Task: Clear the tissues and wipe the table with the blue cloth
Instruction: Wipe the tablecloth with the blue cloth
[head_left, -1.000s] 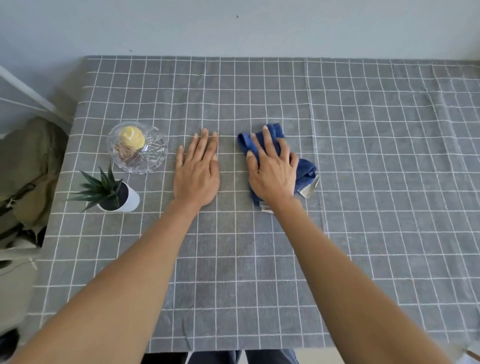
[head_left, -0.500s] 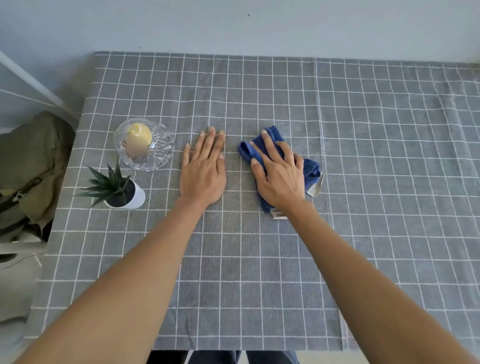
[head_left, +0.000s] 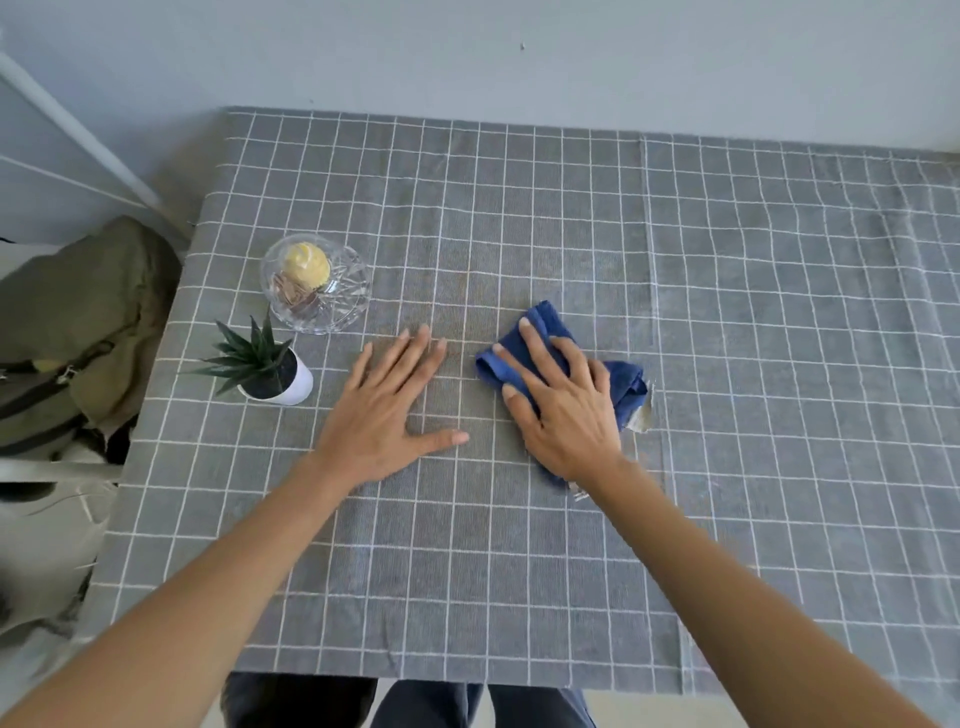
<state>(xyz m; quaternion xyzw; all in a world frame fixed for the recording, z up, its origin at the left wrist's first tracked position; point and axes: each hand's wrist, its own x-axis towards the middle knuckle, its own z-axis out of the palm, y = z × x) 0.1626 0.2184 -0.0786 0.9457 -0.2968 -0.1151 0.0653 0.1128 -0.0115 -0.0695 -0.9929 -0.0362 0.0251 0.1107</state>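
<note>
A crumpled blue cloth (head_left: 626, 382) lies on the grey checked tablecloth (head_left: 779, 322) near the table's middle. My right hand (head_left: 558, 402) presses flat on top of the cloth, fingers spread and pointing away from me; blue edges show beyond the fingertips and to the right of the hand. My left hand (head_left: 387, 410) lies flat on the tablecloth just left of the cloth, palm down, fingers apart, holding nothing. No tissues are in sight.
A clear glass dish (head_left: 317, 283) with a yellow object in it stands at the left. In front of it is a small spiky plant in a white pot (head_left: 270, 366). An olive bag (head_left: 78, 322) sits beyond the table's left edge. A wall runs behind the table.
Both hands and the cloth have kept their places on the table, with the left thumb now spread wider. The camera has shifted, so the table appears lower and further right.
</note>
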